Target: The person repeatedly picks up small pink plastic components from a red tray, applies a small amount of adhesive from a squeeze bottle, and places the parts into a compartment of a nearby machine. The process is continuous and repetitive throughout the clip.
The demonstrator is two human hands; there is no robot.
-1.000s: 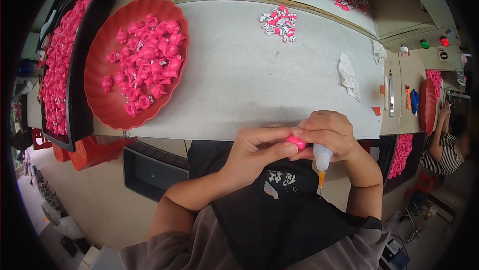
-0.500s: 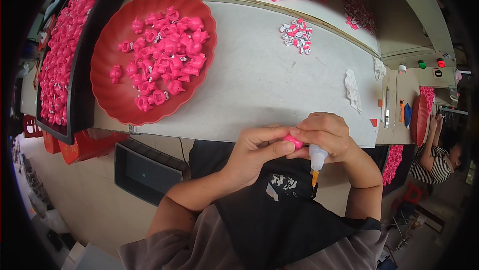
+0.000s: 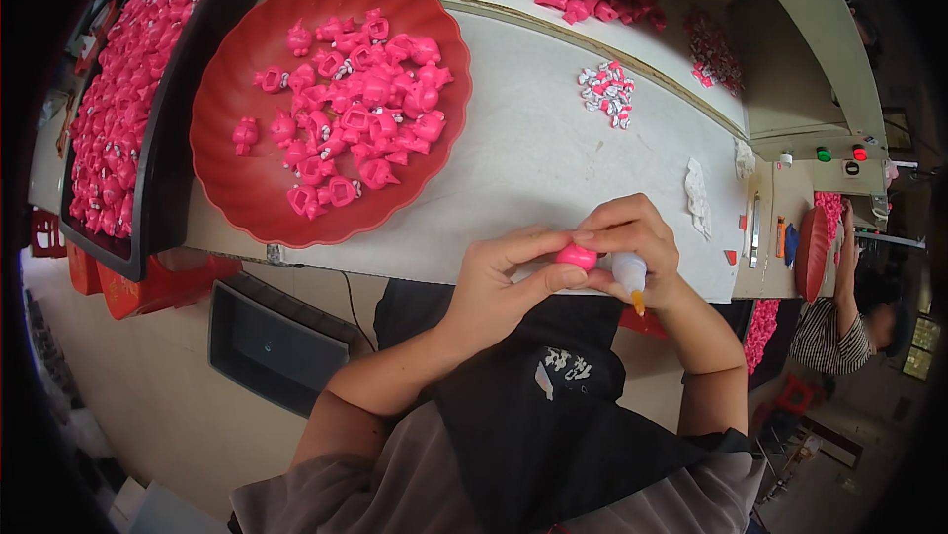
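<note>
A small rounded pink plastic piece (image 3: 577,257) is held above the near edge of the table. My left hand (image 3: 502,282) pinches it between thumb and fingers. My right hand (image 3: 640,238) touches the same piece with its fingertips. Tucked in the right hand's grip is a white squeeze bottle (image 3: 628,267) with an amber needle tip, which points down and away from the piece. To the left stands a red scalloped bowl (image 3: 222,174) with many pink figure pieces (image 3: 357,119). Beyond my hands lies a pile of small white-and-pink parts (image 3: 606,95).
A black tray (image 3: 163,154) full of pink pieces stands far left. More pink pieces (image 3: 583,1) lie on the raised back shelf. A crumpled white tissue (image 3: 697,198) is at right. A grey bin (image 3: 267,342) sits below. A co-worker in stripes (image 3: 834,337) sits at far right.
The view has shifted a little, so the bowl and the parts appear farther right. The bottle's tip has swung to the right and up in my right hand. Both hands still hold the pink piece.
</note>
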